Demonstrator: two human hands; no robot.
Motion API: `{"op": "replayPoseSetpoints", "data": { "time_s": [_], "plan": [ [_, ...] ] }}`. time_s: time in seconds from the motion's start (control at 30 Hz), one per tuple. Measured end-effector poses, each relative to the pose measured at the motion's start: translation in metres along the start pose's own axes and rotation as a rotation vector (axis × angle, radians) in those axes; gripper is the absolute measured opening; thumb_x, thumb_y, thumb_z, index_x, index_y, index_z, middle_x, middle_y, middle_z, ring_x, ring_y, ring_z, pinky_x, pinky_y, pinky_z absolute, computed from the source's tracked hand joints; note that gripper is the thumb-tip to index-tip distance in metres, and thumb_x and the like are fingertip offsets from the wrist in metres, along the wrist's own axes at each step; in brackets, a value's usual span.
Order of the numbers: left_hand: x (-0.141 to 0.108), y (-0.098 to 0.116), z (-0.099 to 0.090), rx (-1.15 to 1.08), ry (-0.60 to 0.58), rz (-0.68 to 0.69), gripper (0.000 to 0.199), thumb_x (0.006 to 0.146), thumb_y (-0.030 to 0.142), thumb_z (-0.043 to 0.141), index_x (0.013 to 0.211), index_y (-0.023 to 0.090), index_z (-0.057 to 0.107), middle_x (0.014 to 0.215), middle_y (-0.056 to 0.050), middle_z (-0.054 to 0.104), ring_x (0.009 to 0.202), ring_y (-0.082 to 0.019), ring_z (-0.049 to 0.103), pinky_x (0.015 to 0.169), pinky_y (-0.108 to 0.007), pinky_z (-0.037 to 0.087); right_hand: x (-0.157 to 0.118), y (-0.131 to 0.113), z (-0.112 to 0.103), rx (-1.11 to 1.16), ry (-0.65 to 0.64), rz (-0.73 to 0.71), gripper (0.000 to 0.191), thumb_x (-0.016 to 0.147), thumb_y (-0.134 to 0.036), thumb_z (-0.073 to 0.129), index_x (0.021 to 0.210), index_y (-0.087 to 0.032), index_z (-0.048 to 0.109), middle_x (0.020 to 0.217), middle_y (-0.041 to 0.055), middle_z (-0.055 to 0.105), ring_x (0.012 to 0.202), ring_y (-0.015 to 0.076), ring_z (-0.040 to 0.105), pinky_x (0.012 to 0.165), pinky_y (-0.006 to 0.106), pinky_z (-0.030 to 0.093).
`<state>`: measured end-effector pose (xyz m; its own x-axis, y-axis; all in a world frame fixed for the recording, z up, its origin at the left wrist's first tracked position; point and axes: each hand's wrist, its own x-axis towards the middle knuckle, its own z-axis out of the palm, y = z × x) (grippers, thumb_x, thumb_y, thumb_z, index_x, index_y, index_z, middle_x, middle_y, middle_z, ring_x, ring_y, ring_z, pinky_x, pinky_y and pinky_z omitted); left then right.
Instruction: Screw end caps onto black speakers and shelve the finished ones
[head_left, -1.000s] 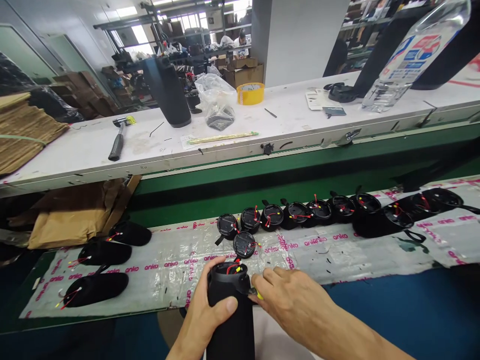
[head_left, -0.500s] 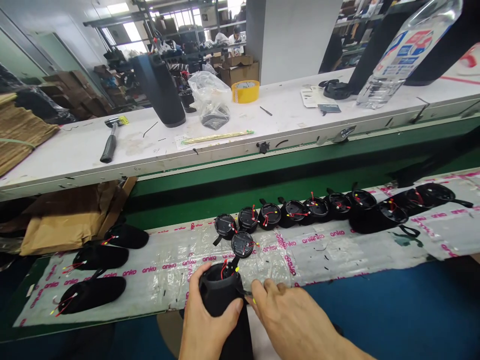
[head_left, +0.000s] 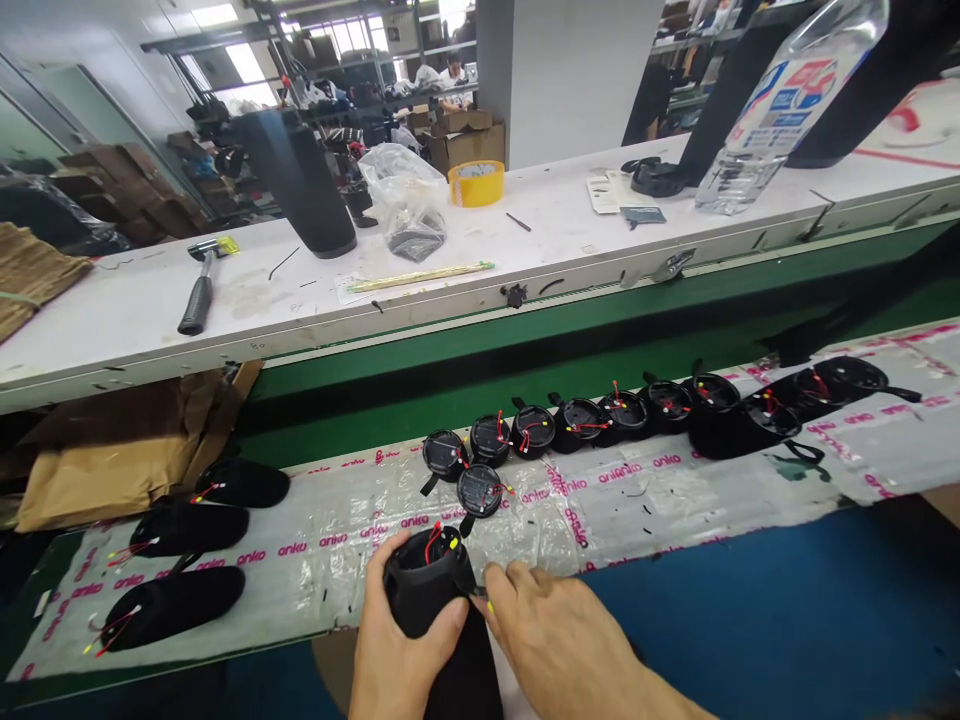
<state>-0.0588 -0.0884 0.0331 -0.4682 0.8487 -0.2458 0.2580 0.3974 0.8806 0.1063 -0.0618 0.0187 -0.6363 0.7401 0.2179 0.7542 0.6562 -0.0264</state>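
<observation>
Left hand (head_left: 397, 645) wrapped around black cylindrical housing (head_left: 426, 592), gripping near its open top; housing tilted, in front of near edge of plastic-covered lower table (head_left: 315, 610). Red and yellow wires (head_left: 433, 543) at the opening. Right hand (head_left: 559, 640) has fingers closed on small dark-and-yellow item (head_left: 481, 594) at housing's right side, mostly hidden, exact type unclear. Beyond: row of black housings (head_left: 533, 430), wired ends showing. Three more housings (head_left: 180, 602) lying at left. Upper white table (head_left: 450, 237): hammer (head_left: 198, 300), yellow tape roll (head_left: 477, 192), water bottle (head_left: 787, 120).
</observation>
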Motion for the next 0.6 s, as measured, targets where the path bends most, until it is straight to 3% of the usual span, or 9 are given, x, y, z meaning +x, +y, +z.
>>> {"op": "replayPoseSetpoints", "data": {
  "time_s": [0.1, 0.23, 0.6],
  "plan": [
    [0.001, -0.003, -0.001, -0.13, -0.068, -0.041, 0.083, 0.065, 0.058, 0.081, 0.135, 0.023, 0.053, 0.113, -0.007, 0.075, 0.101, -0.034, 0.072, 0.1, -0.046, 0.051, -0.003, 0.003, 0.005, 0.157, 0.065, 0.052, 0.024, 0.093, -0.021, 0.066, 0.1, -0.026, 0.043, 0.073, -0.0041, 0.065, 0.055, 0.0191, 0.069, 0.046, 0.034, 0.038],
    [0.0, -0.004, 0.0, -0.169, -0.072, -0.062, 0.087, 0.065, 0.061, 0.083, 0.137, 0.024, 0.053, 0.111, -0.007, 0.076, 0.097, -0.032, 0.073, 0.093, -0.041, 0.054, -0.005, 0.003, 0.006, 0.247, 0.041, 0.104, 0.011, 0.103, -0.02, 0.051, 0.104, -0.027, 0.042, 0.077, -0.0043, 0.068, 0.06, 0.0199, 0.072, 0.05, 0.034, 0.038],
    [-0.002, 0.002, 0.002, -0.079, -0.012, -0.06, 0.084, 0.065, 0.057, 0.083, 0.136, 0.023, 0.054, 0.118, -0.009, 0.074, 0.106, -0.034, 0.069, 0.099, -0.046, 0.05, -0.009, -0.004, 0.012, 0.219, 0.035, 0.101, 0.012, 0.101, -0.021, 0.052, 0.104, -0.026, 0.042, 0.075, -0.0033, 0.066, 0.057, 0.0204, 0.07, 0.049, 0.036, 0.034]
  ]
}}
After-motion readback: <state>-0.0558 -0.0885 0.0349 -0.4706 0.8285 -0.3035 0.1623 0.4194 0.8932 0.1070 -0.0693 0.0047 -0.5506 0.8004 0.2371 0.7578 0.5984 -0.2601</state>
